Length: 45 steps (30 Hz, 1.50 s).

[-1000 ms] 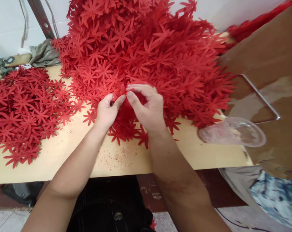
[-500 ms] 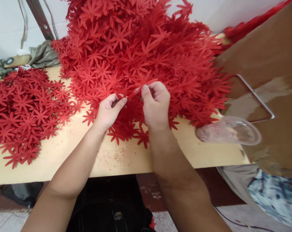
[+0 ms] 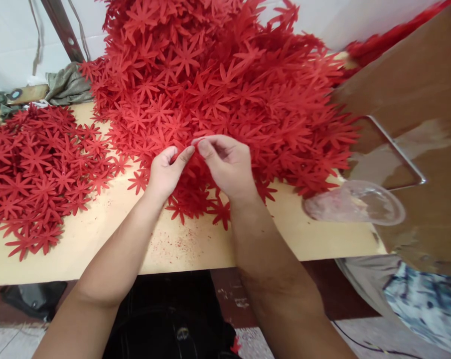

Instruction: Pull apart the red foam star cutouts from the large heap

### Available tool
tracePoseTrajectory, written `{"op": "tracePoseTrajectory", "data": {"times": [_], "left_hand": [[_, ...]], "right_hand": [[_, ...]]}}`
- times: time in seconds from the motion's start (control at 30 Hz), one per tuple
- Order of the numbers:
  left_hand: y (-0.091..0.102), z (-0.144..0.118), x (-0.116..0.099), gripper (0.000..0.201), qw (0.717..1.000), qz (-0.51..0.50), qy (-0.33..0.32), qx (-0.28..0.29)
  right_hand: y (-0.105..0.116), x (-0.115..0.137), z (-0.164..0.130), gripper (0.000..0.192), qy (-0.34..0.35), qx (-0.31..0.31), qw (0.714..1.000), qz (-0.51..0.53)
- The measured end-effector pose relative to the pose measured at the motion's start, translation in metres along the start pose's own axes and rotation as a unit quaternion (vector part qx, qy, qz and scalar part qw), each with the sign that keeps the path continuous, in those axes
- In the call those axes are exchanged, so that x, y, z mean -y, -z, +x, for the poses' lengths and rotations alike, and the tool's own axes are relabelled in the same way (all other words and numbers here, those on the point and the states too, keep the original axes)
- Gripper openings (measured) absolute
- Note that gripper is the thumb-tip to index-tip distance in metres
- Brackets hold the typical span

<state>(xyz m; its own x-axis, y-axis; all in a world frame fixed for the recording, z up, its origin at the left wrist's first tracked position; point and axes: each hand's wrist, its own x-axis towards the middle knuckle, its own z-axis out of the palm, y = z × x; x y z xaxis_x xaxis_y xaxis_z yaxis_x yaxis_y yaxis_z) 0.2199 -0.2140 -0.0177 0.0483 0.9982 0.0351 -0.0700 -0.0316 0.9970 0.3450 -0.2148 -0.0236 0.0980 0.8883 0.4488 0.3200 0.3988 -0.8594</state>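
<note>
**Hands meet again at the foot of the red heap**

The big flower pile (image 3: 225,85) fills the upper centre. The right hand (image 3: 228,167) has dropped back from its lift – now fingertip to fingertip with the left hand (image 3: 166,172), both pinching one flower (image 3: 192,145) – seemingly a fresh pick

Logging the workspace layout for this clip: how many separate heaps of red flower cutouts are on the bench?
2: a tall heap of red star-shaped flower cutouts behind both hands, and a flatter spread at the left. More red at the top right edge may be another.
</note>
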Motion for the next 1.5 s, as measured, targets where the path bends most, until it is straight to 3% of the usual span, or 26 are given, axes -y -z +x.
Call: {"op": "tracePoseTrajectory", "data": {"times": [0.1, 0.2, 0.27, 0.4, 0.5, 0.57, 0.77, 0.87, 0.97, 1.03, 1.17, 1.27, 1.37, 1.5], "left_hand": [[0.001, 0.001, 0.002, 0.046, 1.0, -0.022, 0.005, 0.018], [0.0, 0.001, 0.002, 0.045, 0.999, -0.027, 0.005, 0.042], [-0.001, 0.0, 0.001, 0.043, 0.998, -0.028, 0.001, 0.047], [-0.001, -0.001, -0.001, 0.037, 0.999, -0.023, 0.007, 0.032], [-0.001, 0.0, 0.0, 0.017, 0.999, -0.036, 0.023, 0.03], [-0.002, 0.001, 0.001, 0.004, 0.998, -0.037, 0.022, 0.034], [-0.008, -0.003, 0.01, 0.031, 0.999, 0.029, -0.003, 0.023], [-0.012, -0.005, 0.016, 0.029, 0.998, 0.048, -0.007, 0.029], [-0.014, -0.009, 0.017, 0.015, 0.997, 0.064, -0.005, 0.044], [-0.014, -0.012, 0.014, 0.011, 0.992, 0.106, -0.022, 0.062], [-0.012, -0.018, 0.001, 0.015, 0.973, 0.217, -0.061, 0.048], [-0.011, -0.017, -0.009, 0.018, 0.967, 0.244, -0.066, 0.035], [-0.012, -0.014, -0.015, 0.02, 0.97, 0.228, -0.069, 0.052], [-0.011, -0.011, -0.011, 0.018, 0.97, 0.219, -0.086, 0.065]], "right_hand": [[-0.003, 0.005, -0.002, 0.036, -0.003, 0.065, 0.997, 0.036], [-0.003, 0.004, -0.001, 0.031, 0.005, 0.064, 0.997, 0.049], [-0.001, 0.0, 0.001, 0.026, 0.008, 0.021, 0.999, 0.034], [0.008, -0.011, 0.01, 0.017, -0.025, -0.122, 0.992, 0.002], [0.014, -0.019, 0.016, 0.004, -0.045, -0.219, 0.975, 0.003], [0.017, -0.022, 0.018, 0.011, -0.04, -0.239, 0.97, 0.001], [0.022, -0.03, 0.017, 0.022, -0.034, -0.246, 0.968, -0.04], [0.023, -0.036, 0.018, 0.031, -0.044, -0.274, 0.96, -0.041], [0.021, -0.036, 0.018, 0.041, -0.069, -0.253, 0.961, -0.087], [0.022, -0.029, 0.016, 0.04, -0.07, -0.205, 0.967, -0.132], [0.033, -0.001, 0.009, 0.028, -0.053, -0.082, 0.969, -0.225], [0.046, 0.02, 0.003, 0.027, -0.085, -0.046, 0.956, -0.277], [0.05, 0.033, -0.005, 0.026, -0.075, -0.023, 0.968, -0.238], [0.039, 0.035, -0.016, 0.029, -0.017, 0.025, 0.993, -0.114]]}}
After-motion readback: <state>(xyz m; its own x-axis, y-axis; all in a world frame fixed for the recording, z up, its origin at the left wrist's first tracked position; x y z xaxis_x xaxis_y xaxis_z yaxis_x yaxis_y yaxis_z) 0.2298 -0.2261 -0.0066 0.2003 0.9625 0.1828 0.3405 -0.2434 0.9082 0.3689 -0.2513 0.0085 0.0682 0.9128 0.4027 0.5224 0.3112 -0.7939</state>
